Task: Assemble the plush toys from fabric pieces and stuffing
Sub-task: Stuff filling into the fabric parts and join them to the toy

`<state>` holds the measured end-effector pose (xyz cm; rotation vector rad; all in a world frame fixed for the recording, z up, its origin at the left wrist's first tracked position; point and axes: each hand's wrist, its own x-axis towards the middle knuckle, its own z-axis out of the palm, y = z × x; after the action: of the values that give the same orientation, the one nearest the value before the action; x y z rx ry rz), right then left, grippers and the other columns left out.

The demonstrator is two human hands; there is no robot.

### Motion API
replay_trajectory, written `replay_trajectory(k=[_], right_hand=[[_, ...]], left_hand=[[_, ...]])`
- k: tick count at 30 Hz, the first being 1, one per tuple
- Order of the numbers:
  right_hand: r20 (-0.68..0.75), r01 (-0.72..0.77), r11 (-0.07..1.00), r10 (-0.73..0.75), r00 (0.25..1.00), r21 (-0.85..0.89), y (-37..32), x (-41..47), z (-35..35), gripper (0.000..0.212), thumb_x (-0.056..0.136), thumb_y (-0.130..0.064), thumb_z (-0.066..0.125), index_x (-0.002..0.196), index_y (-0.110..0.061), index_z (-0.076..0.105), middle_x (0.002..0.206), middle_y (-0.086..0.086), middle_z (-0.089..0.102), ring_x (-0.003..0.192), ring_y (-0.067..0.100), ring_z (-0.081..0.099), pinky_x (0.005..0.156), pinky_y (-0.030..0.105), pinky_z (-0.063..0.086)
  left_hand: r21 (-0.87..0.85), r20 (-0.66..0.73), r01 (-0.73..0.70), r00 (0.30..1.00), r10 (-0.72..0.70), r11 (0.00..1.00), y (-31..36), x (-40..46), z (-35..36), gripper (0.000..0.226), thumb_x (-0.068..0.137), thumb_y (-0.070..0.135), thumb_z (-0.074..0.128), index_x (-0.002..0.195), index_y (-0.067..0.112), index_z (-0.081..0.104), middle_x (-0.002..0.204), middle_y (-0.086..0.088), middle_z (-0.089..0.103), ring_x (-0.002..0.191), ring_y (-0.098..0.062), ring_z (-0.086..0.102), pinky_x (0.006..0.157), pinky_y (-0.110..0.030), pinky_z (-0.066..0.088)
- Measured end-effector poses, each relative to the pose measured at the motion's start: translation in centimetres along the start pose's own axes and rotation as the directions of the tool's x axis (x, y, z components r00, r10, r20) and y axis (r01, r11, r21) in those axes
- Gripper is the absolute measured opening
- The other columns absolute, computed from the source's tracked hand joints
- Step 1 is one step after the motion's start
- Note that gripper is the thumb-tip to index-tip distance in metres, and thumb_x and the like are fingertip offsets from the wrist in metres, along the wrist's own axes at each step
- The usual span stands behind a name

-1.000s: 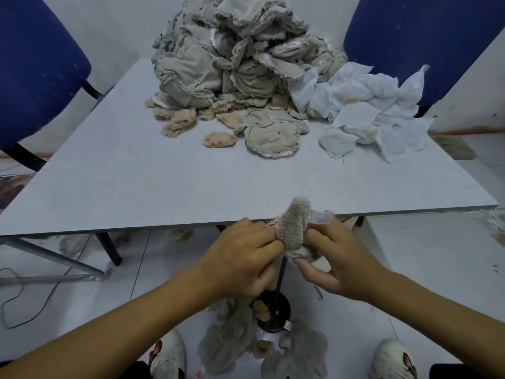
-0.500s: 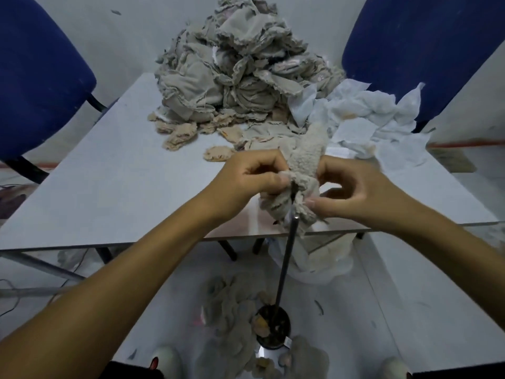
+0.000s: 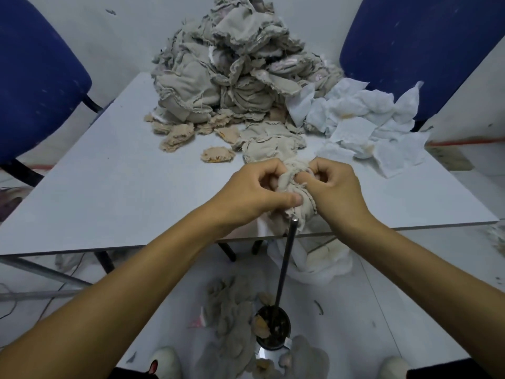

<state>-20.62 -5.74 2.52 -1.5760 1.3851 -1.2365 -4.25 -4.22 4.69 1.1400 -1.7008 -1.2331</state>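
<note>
We hold one small beige fabric piece (image 3: 293, 184) between both hands, above the near edge of the bench (image 3: 114, 187). Our left hand (image 3: 254, 192) pinches it with curled fingers and thumb, and our right hand (image 3: 336, 190) has its grip clenched on the other side. The piece sits on the tip of a thin black rod (image 3: 285, 258), which stands up from a round base (image 3: 273, 332) on the floor.

We judge that we are pushing the piece over the rod to turn it. If we press too hard, the tip could go through the cloth or open a seam. If our grip is uneven, the piece may slide off sideways and fall to the floor. The rod looks thin and its base small, so a side push could tip it.

Farther out on the bench lies a big heap of beige fabric pieces (image 3: 232, 72), with a few small ones (image 3: 217, 154) in front. To the right is a pile of white pieces (image 3: 366, 124). More pieces lie on the floor around the base, near our shoes (image 3: 164, 362). Two blue chairs (image 3: 35, 83) stand behind the bench. Nothing stands between our hands and the rod.
</note>
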Motion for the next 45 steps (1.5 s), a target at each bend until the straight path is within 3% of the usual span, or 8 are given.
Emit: replay_trajectory(k=[3,6,12,20,29,36,40,45], right_hand=[[0.355,-0.267,0.866,0.112,0.928,0.422,-0.3,-0.1,-0.2,0.011,0.077,-0.022,0.064,0.066,-0.02,0.064,0.064,0.0,0.06,0.058,0.012,0.057,0.051,0.024,0.049],[0.599,-0.364,0.824,0.038,0.8,0.434,-0.3,-0.2,-1.3,0.005,0.082,-0.014,0.068,0.085,-0.016,0.072,0.083,0.009,0.067,0.077,0.019,0.068,0.07,0.035,0.062],[0.33,-0.065,0.984,0.007,0.944,0.167,0.9,-0.9,-0.4,0.026,0.084,-0.004,0.073,0.065,-0.016,0.059,0.053,-0.002,0.053,0.051,0.01,0.049,0.055,0.027,0.045],[-0.003,0.048,0.996,-0.048,0.999,0.082,1.0,-0.8,0.2,0.028,0.074,-0.028,0.072,0.061,-0.009,0.057,0.05,-0.005,0.046,0.053,0.012,0.041,0.055,0.034,0.037],[0.23,0.088,0.985,-0.122,0.966,0.151,-0.9,-0.9,0.6,0.021,0.077,-0.024,0.064,0.073,-0.003,0.059,0.061,0.011,0.05,0.061,0.019,0.048,0.061,0.038,0.043],[0.361,0.045,0.993,-0.082,0.929,0.11,0.1,-1.8,1.3,0.017,0.082,-0.022,0.073,0.084,-0.008,0.063,0.07,0.007,0.058,0.068,0.016,0.053,0.067,0.035,0.045],[0.273,0.157,0.985,-0.131,0.953,-0.077,0.9,-0.8,0.0,0.021,0.077,-0.038,0.073,0.074,-0.022,0.059,0.064,-0.005,0.058,0.062,0.005,0.052,0.061,0.029,0.044],[0.09,0.082,0.981,-0.067,0.994,-0.177,2.4,0.5,-0.2,0.031,0.08,-0.018,0.072,0.058,-0.023,0.051,0.049,-0.015,0.047,0.048,0.002,0.04,0.047,0.016,0.03]], left_hand=[[-0.109,-0.1,0.048,0.993,-0.059,0.993,-0.1,0.4,-0.9,0.026,0.084,-0.009,0.066,0.069,0.011,0.056,0.064,-0.005,0.059,0.058,-0.014,0.058,0.05,-0.018,0.047],[-0.216,-0.144,0.103,0.98,-0.136,0.971,-0.5,0.5,-1.5,0.033,0.09,-0.012,0.052,0.065,0.012,0.054,0.054,0.004,0.055,0.048,-0.006,0.054,0.045,-0.017,0.043],[-0.192,-0.17,0.187,0.96,-0.22,0.963,-1.2,0.7,-0.4,0.004,0.062,0.008,0.057,0.066,0.008,0.056,0.057,-0.003,0.051,0.053,-0.014,0.046,0.048,-0.022,0.035],[0.063,-0.233,0.022,0.972,-0.007,0.998,-0.2,-0.3,0.7,0.024,0.078,0.038,0.068,0.073,0.015,0.066,0.076,-0.012,0.067,0.071,-0.016,0.06,0.067,-0.038,0.05],[-0.359,-0.288,0.256,0.884,-0.367,0.898,-0.3,0.3,-0.2,0.039,0.081,0.0,0.063,0.048,0.018,0.055,0.048,0.001,0.053,0.042,-0.011,0.052,0.045,-0.02,0.044],[-0.304,-0.479,0.247,0.795,-0.372,0.92,-2.0,0.7,-0.1,0.017,0.052,0.009,0.064,0.041,0.016,0.053,0.046,0.0,0.047,0.054,-0.021,0.047,0.06,-0.034,0.04],[-0.318,-0.245,0.241,0.913,-0.325,0.917,-2.3,1.2,0.0,0.032,0.079,-0.002,0.062,0.054,0.018,0.059,0.054,-0.002,0.054,0.054,-0.017,0.051,0.052,-0.024,0.041],[-0.387,-0.027,0.23,0.965,-0.26,0.893,-1.7,0.8,0.7,0.017,0.085,-0.002,0.058,0.075,0.013,0.06,0.075,-0.007,0.063,0.071,-0.021,0.064,0.064,-0.032,0.055]])
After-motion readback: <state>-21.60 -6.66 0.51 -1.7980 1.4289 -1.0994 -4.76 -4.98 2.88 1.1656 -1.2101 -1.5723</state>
